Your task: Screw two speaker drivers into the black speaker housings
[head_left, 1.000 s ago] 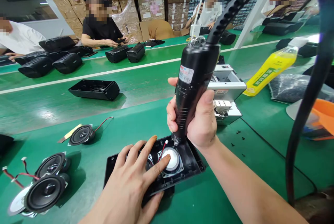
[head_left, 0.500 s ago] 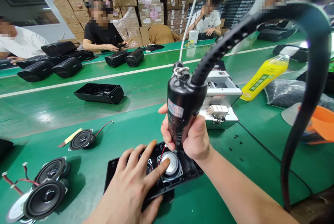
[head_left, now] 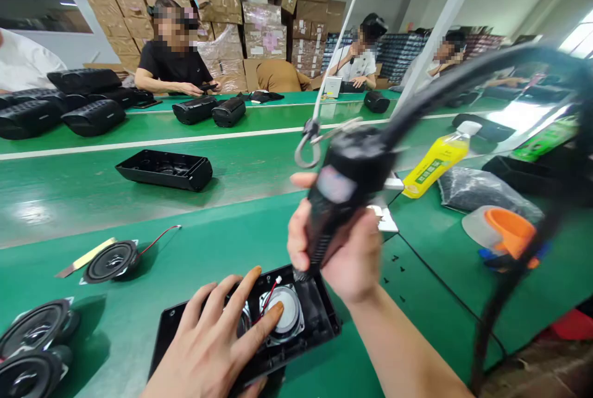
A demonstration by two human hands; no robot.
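Our right hand (head_left: 349, 265), wrapped round the driver (head_left: 340, 166), has just tipped it further over in a blur, so it seems clear of the speaker (head_left: 291, 313); our left hand (head_left: 215, 336), spread, steadies that in the case (head_left: 319, 311)

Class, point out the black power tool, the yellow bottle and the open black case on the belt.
Black power tool (head_left: 343, 183): head view, middle of its body.
Yellow bottle (head_left: 436, 163): head view, its side.
Open black case (head_left: 199, 175): head view, right end wall.
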